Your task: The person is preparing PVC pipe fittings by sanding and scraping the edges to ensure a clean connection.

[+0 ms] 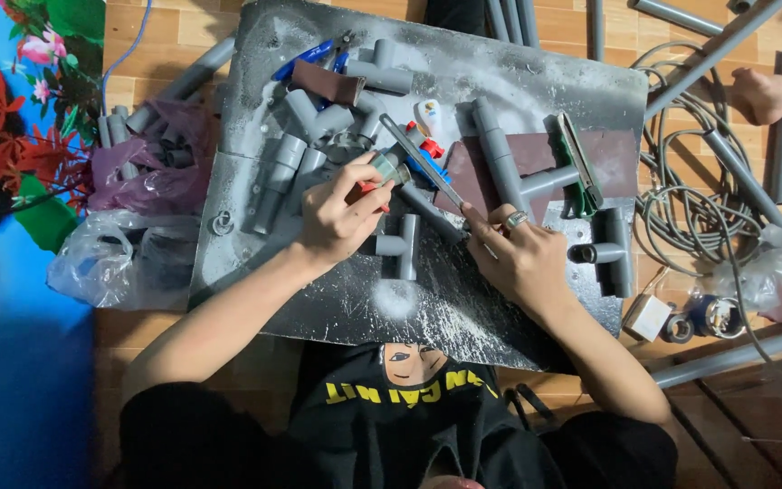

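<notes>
Centrally, a dark grey metal sheet dusted with white powder [391, 299] is laid on a wooden plank floor [165, 27], and both hands are seen working above it. The left hand [341, 213] is closed around a short grey plastic pipe fitting with a threaded end [389, 167], which is gripped between thumb and fingers and held just above the sheet; something red is glimpsed under the fingers, but what it is cannot be told. The right hand [522, 258], on which a silver ring is worn, is closed on the lower end of a long, thin metal file [423, 163], and the file is slanted up to the left so that its blade is laid against the held fitting.

Just below the left hand a grey plastic tee joint [400, 246] is lying flat on the sheet. A larger grey tee with a long stem [504, 167] is placed beside the right hand, resting on a brown rectangular sheet of sandpaper [613, 149], and a green-handled saw [579, 163] is laid across that. Loose grey pipe offcuts [287, 163] are heaped near the upper left of the sheet. A purple plastic bag [151, 177] is found off its left edge, and a coil of grey cable [681, 208] is spread over the floor at the right.
</notes>
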